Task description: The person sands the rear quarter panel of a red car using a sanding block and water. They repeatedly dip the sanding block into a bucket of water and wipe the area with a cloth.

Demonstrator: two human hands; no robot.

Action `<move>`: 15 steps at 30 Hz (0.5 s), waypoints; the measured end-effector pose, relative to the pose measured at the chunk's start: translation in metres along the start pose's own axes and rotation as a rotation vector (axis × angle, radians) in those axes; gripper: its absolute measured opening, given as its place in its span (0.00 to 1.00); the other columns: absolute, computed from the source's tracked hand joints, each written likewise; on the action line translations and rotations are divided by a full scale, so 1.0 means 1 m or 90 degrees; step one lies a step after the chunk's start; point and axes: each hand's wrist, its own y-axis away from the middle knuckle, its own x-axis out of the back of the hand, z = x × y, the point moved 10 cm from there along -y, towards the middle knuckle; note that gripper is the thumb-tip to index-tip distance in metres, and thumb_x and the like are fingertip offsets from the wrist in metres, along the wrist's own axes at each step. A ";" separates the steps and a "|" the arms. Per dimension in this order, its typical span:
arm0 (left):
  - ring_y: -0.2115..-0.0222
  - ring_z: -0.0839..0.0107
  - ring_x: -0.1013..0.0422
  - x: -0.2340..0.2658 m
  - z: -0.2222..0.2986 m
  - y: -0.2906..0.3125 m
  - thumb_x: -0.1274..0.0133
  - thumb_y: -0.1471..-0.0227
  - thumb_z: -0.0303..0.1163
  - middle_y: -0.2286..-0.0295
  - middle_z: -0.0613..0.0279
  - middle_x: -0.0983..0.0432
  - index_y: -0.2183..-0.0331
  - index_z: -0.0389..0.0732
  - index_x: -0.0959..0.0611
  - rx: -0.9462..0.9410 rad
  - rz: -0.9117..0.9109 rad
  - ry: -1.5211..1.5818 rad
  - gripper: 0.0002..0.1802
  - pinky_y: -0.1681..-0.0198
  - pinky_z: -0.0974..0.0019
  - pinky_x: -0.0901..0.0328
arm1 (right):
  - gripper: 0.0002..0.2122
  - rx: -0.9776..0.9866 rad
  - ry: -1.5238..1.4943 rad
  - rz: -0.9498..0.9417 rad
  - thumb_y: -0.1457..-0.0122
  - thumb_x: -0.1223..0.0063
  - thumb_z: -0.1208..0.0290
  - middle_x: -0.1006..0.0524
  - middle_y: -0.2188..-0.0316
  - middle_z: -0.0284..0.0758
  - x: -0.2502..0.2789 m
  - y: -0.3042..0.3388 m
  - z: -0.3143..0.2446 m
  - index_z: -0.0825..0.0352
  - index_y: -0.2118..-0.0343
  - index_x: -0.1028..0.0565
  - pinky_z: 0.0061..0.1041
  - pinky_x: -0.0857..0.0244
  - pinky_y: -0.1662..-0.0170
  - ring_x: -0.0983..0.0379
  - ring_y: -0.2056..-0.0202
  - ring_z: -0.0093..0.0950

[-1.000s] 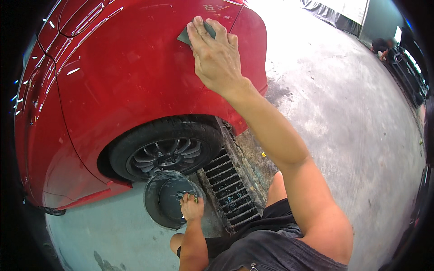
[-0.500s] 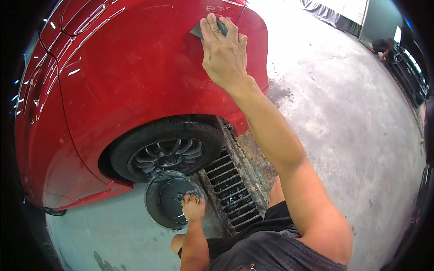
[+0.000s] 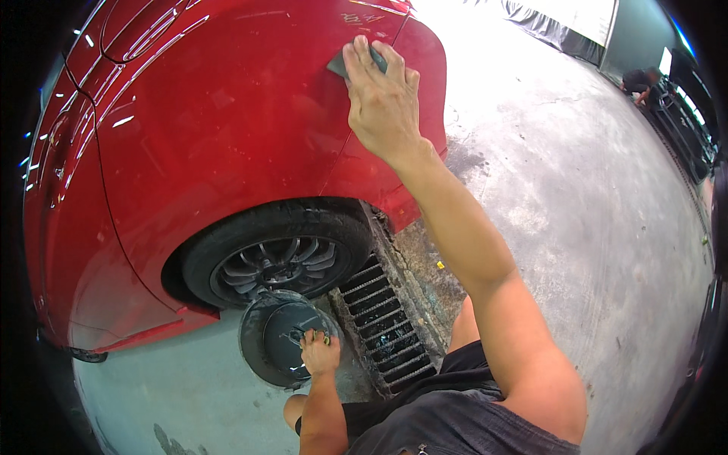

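Observation:
My right hand (image 3: 383,106) presses a dark grey sheet, apparently sandpaper (image 3: 337,67), against the red car's rear side panel (image 3: 220,129). Its fingers are closed over the sheet, and a dark block-like piece (image 3: 378,59) shows between them. Just above the fingertips, pale scratch-like marks (image 3: 362,17) stand out on the red paint. Lower down, my left hand (image 3: 320,355) is over a dark bucket (image 3: 249,341) of greyish water. Those fingers are curled round a small item with yellow-green and dark parts, too hidden to name.
A black tyre with a grey spoked wheel (image 3: 277,262) stands right behind the bucket. Beside it, a metal drain grate (image 3: 387,326) runs across the concrete floor (image 3: 531,189). Far right, another person (image 3: 641,80) crouches by a dark car part.
My right hand has slid slightly down and to the right with the sheet, uncovering more of the pale marks. My left hand stays at the bucket.

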 end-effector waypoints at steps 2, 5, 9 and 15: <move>0.47 0.45 0.28 0.001 0.002 -0.001 0.45 0.44 0.44 0.45 0.50 0.24 0.58 0.37 0.10 0.006 0.001 -0.013 0.22 0.47 0.47 0.26 | 0.24 0.010 0.002 0.021 0.34 0.47 0.72 0.27 0.33 0.38 -0.001 0.006 0.000 0.66 0.35 0.27 0.43 0.39 0.42 0.37 0.34 0.41; 0.47 0.45 0.28 -0.004 -0.003 0.000 0.45 0.44 0.44 0.45 0.50 0.24 0.58 0.37 0.10 -0.002 -0.003 -0.020 0.22 0.47 0.47 0.26 | 0.24 0.028 0.008 0.037 0.36 0.47 0.72 0.26 0.34 0.38 -0.003 0.015 0.001 0.67 0.36 0.27 0.42 0.38 0.44 0.36 0.35 0.41; 0.47 0.45 0.28 -0.002 0.000 -0.001 0.45 0.44 0.44 0.45 0.50 0.24 0.59 0.37 0.10 0.000 -0.010 -0.016 0.22 0.46 0.47 0.26 | 0.24 0.019 0.020 0.053 0.36 0.47 0.72 0.26 0.34 0.39 0.001 -0.004 0.005 0.67 0.36 0.27 0.42 0.38 0.44 0.35 0.36 0.41; 0.46 0.45 0.27 -0.002 -0.002 0.001 0.44 0.44 0.44 0.46 0.49 0.23 0.60 0.37 0.10 -0.006 0.011 -0.017 0.21 0.47 0.48 0.26 | 0.24 0.004 0.009 0.007 0.34 0.45 0.72 0.27 0.33 0.37 -0.005 0.008 0.004 0.66 0.35 0.27 0.43 0.41 0.40 0.38 0.33 0.41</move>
